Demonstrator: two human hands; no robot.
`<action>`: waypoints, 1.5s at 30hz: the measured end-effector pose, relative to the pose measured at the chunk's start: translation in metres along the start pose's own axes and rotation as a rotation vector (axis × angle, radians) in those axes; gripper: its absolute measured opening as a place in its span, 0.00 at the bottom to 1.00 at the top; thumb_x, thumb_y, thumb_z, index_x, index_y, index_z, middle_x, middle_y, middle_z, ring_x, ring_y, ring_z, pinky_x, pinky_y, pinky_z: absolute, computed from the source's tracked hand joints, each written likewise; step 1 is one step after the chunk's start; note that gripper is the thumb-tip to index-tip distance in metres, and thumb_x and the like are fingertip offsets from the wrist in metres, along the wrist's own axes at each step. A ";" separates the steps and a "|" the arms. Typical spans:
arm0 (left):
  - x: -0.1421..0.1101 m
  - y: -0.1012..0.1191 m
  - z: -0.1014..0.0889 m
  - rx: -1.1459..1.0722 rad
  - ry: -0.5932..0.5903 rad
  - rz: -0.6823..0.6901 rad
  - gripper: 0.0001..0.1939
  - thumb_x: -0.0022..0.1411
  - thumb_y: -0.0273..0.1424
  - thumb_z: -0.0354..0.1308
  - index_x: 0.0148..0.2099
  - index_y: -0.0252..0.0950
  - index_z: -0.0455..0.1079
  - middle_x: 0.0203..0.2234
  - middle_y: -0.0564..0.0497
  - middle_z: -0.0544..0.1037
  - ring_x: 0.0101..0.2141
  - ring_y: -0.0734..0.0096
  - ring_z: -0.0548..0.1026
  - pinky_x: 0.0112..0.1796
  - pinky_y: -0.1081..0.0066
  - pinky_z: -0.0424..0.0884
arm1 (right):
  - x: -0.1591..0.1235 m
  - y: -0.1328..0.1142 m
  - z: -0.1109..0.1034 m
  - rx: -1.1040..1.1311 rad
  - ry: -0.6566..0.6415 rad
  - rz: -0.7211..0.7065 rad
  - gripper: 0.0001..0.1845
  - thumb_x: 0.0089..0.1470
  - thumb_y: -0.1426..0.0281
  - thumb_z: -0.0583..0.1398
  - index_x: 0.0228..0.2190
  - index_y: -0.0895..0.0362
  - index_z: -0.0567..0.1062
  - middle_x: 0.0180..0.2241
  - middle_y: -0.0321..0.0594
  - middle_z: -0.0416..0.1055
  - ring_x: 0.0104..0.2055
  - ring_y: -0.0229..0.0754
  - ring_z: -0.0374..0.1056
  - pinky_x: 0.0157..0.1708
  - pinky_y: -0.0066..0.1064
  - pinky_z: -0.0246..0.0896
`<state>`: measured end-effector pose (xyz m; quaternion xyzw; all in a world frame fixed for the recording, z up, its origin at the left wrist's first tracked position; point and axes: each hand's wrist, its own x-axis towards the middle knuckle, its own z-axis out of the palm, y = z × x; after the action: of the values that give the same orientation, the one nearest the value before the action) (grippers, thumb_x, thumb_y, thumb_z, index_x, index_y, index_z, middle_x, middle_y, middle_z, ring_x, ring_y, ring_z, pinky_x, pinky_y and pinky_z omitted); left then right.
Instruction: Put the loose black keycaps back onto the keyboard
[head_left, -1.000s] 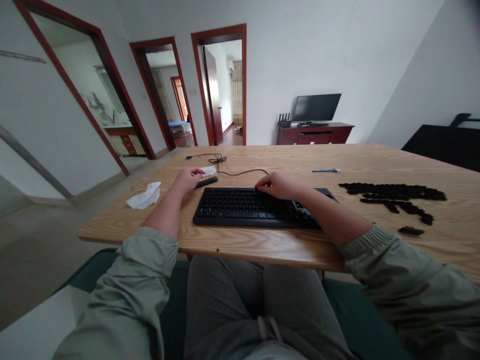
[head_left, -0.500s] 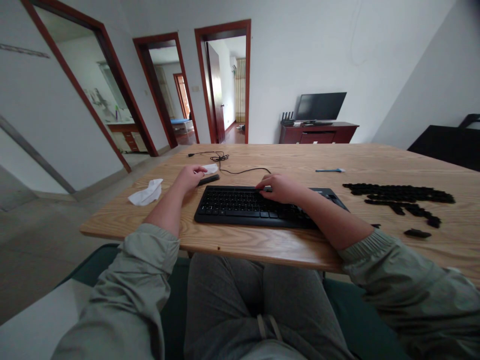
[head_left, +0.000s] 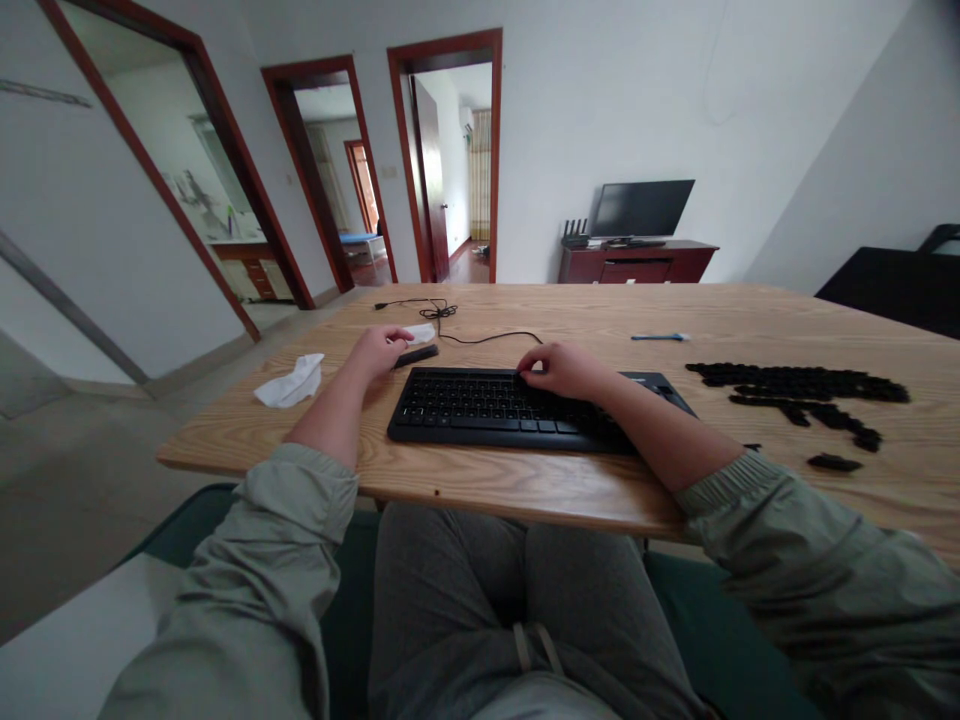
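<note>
A black keyboard (head_left: 465,408) lies near the front edge of the wooden table. My right hand (head_left: 566,370) is over its far middle part, thumb and fingertips pinched together at the keys. Anything between those fingertips is too small to make out. To the keyboard's left, my left hand (head_left: 381,352) rests low over the table, fingers loosely bent and reaching right. Just beside it lies a short black bar (head_left: 418,355), partly covered by the hand. I cannot tell whether the fingers touch the bar. A white tissue (head_left: 421,334) sits behind the left fingertips.
Rows of small black pieces (head_left: 802,382) lie on the right of the table (head_left: 585,310), with a single one (head_left: 835,462) nearer me. A blue brush (head_left: 660,338) is at the back right. A coiled cable (head_left: 439,312) runs behind the keyboard. Another crumpled tissue (head_left: 291,382) is at left.
The right thumb and fingers have drawn closer together, and the hand has moved slightly right along the keys. The left hand has stayed in place. The view has tilted a little.
</note>
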<state>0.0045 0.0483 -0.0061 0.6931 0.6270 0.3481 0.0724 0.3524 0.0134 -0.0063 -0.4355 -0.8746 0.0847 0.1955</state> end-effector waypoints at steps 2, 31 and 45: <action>-0.001 0.001 0.000 -0.002 -0.005 0.006 0.16 0.56 0.29 0.54 0.43 0.34 0.81 0.31 0.47 0.81 0.31 0.64 0.74 0.39 0.68 0.69 | 0.000 0.002 0.000 -0.017 -0.001 -0.021 0.12 0.55 0.70 0.60 0.38 0.56 0.83 0.33 0.42 0.80 0.33 0.41 0.71 0.37 0.32 0.63; -0.003 0.001 0.000 -0.017 -0.004 -0.009 0.17 0.56 0.30 0.54 0.43 0.34 0.81 0.27 0.49 0.78 0.27 0.67 0.70 0.32 0.69 0.66 | -0.003 0.001 0.003 -0.089 -0.020 -0.076 0.11 0.55 0.71 0.59 0.36 0.56 0.83 0.37 0.43 0.81 0.38 0.45 0.73 0.41 0.34 0.64; -0.002 0.002 0.000 0.010 0.001 -0.012 0.17 0.57 0.31 0.53 0.42 0.35 0.81 0.26 0.50 0.77 0.26 0.67 0.69 0.30 0.69 0.63 | -0.003 0.002 0.010 -0.113 0.063 -0.068 0.10 0.54 0.71 0.59 0.35 0.57 0.81 0.33 0.42 0.78 0.33 0.42 0.69 0.37 0.32 0.61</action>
<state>0.0064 0.0462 -0.0061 0.6895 0.6328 0.3450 0.0710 0.3517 0.0129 -0.0166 -0.4181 -0.8858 0.0147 0.2009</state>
